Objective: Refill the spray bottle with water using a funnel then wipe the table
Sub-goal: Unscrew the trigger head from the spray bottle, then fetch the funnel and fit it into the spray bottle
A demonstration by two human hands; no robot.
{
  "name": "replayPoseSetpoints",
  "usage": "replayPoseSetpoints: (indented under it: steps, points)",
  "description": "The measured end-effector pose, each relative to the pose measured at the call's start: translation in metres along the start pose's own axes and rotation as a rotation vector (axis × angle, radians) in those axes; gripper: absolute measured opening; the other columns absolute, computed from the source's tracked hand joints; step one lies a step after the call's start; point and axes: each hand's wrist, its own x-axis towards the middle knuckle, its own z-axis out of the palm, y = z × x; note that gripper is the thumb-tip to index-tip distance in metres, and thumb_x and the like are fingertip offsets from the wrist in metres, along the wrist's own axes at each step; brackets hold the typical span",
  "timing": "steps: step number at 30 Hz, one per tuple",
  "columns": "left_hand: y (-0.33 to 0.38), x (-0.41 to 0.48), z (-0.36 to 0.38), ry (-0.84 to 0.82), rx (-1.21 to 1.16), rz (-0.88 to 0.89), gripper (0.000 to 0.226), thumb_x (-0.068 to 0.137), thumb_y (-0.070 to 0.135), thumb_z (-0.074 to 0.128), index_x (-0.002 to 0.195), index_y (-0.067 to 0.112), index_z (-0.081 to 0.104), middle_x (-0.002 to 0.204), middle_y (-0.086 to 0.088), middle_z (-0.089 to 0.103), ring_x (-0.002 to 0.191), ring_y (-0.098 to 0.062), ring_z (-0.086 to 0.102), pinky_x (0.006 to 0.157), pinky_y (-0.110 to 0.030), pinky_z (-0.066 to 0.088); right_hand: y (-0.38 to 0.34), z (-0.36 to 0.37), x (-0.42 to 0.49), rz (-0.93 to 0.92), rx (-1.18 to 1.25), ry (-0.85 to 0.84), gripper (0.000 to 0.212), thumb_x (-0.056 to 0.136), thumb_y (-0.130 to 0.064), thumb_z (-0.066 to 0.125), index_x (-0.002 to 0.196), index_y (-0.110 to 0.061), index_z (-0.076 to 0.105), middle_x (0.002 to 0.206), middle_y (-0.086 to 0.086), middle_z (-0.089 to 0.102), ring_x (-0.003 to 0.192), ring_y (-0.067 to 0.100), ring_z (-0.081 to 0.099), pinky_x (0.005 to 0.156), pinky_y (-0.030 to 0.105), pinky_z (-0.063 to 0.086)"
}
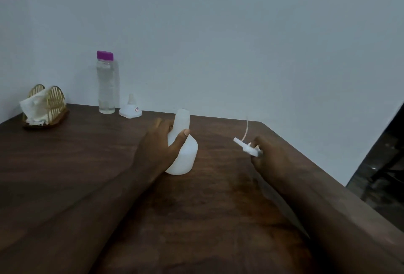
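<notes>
A white spray bottle (185, 155) stands upright on the dark wooden table (207, 219), its neck uncapped. My left hand (159, 147) grips it around the shoulder, thumb in front. My right hand (269, 155) holds the white spray head (247, 148) to the right of the bottle, with its thin dip tube (246, 129) pointing up. A clear water bottle (106, 85) with a purple cap stands at the back by the wall. Beside it a white funnel (130, 109) lies with its spout up.
A gold wire napkin holder (47, 105) with white tissues stands at the back left corner. The table's right edge (317, 160) runs diagonally, with a dark floor area beyond it. A pale wall rises directly behind the table.
</notes>
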Motion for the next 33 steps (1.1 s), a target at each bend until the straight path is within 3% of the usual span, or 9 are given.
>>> replayPoseSetpoints:
  steps: [2, 4, 7, 12, 15, 19, 24, 28, 33]
  points:
    - [-0.006, -0.002, 0.009, -0.095, -0.006, -0.033, 0.066, 0.089, 0.07, 0.036, 0.121, 0.015, 0.053, 0.106, 0.0, 0.055, 0.089, -0.012, 0.052, 0.074, -0.028, 0.043, 0.002, -0.001, -0.003, -0.09, -0.162, -0.106, 0.014, 0.084, -0.027, 0.07, 0.088, -0.021, 0.058, 0.078, -0.009, 0.054, 0.061, 0.005, 0.046, 0.05, 0.022, 0.024]
    - [-0.01, -0.003, 0.016, -0.179, 0.013, -0.052, 0.079, 0.084, 0.076, 0.027, 0.13, 0.014, 0.048, 0.118, -0.003, 0.056, 0.093, -0.011, 0.049, 0.079, -0.027, 0.042, 0.007, 0.003, -0.001, -0.076, -0.229, -0.251, 0.017, 0.083, -0.02, 0.071, 0.095, -0.016, 0.06, 0.097, -0.003, 0.059, 0.072, 0.011, 0.05, 0.057, 0.027, 0.032]
    - [-0.012, -0.005, 0.024, -0.211, 0.007, -0.046, 0.089, 0.078, 0.085, 0.02, 0.127, 0.017, 0.049, 0.114, -0.001, 0.058, 0.094, -0.013, 0.052, 0.081, -0.027, 0.043, 0.021, 0.008, 0.006, -0.008, -0.27, -0.402, 0.025, 0.082, -0.011, 0.07, 0.105, -0.009, 0.065, 0.115, 0.005, 0.058, 0.096, 0.023, 0.058, 0.07, 0.028, 0.037]
    - [-0.019, -0.003, 0.031, -0.254, -0.036, -0.065, 0.091, 0.073, 0.091, 0.023, 0.129, 0.023, 0.046, 0.117, 0.002, 0.059, 0.097, -0.013, 0.053, 0.089, -0.032, 0.045, 0.043, 0.013, 0.02, 0.047, -0.384, -0.555, 0.021, 0.084, -0.016, 0.068, 0.103, -0.008, 0.067, 0.117, 0.004, 0.058, 0.09, 0.017, 0.056, 0.068, 0.026, 0.036]
    - [-0.02, -0.002, 0.032, -0.305, -0.104, -0.129, 0.098, 0.066, 0.095, 0.024, 0.133, 0.027, 0.041, 0.124, 0.003, 0.057, 0.103, -0.015, 0.054, 0.095, -0.035, 0.045, 0.051, 0.011, 0.024, 0.055, -0.439, -0.621, 0.036, 0.085, -0.026, 0.071, 0.118, -0.012, 0.064, 0.131, 0.002, 0.053, 0.109, 0.019, 0.057, 0.074, 0.022, 0.032]
    - [-0.018, -0.002, 0.03, -0.271, -0.066, -0.087, 0.096, 0.068, 0.094, 0.022, 0.132, 0.026, 0.045, 0.123, 0.003, 0.059, 0.096, -0.01, 0.051, 0.087, -0.027, 0.041, 0.048, 0.007, 0.033, 0.062, -0.481, -0.693, 0.05, 0.084, -0.043, 0.068, 0.12, -0.008, 0.062, 0.132, 0.006, 0.056, 0.119, 0.02, 0.054, 0.072, 0.02, 0.028]
    - [-0.013, -0.002, 0.024, -0.253, -0.034, -0.051, 0.087, 0.076, 0.087, 0.026, 0.13, 0.022, 0.048, 0.12, 0.0, 0.061, 0.092, -0.01, 0.05, 0.082, -0.027, 0.042, 0.048, 0.007, 0.04, 0.129, -0.426, -0.709, 0.024, 0.088, -0.03, 0.071, 0.085, -0.016, 0.053, 0.107, 0.004, 0.049, 0.1, 0.021, 0.055, 0.067, 0.022, 0.031]
    - [-0.007, -0.003, 0.017, -0.261, 0.009, -0.04, 0.091, 0.074, 0.086, 0.027, 0.134, 0.02, 0.046, 0.127, -0.002, 0.058, 0.099, -0.013, 0.052, 0.091, -0.033, 0.045, 0.051, 0.006, 0.037, 0.115, -0.477, -0.676, 0.035, 0.086, -0.031, 0.072, 0.115, -0.012, 0.064, 0.122, 0.008, 0.055, 0.118, 0.024, 0.057, 0.084, 0.026, 0.041]
    - [-0.001, -0.001, 0.001, -0.201, -0.004, -0.014, 0.093, 0.077, 0.083, 0.026, 0.14, 0.017, 0.04, 0.14, -0.006, 0.051, 0.121, -0.023, 0.053, 0.101, -0.046, 0.044, 0.024, -0.027, 0.036, 0.043, -0.435, -0.607, 0.059, 0.08, -0.03, 0.078, 0.134, -0.02, 0.056, 0.142, 0.006, 0.044, 0.134, 0.025, 0.043, 0.1, 0.034, 0.044]
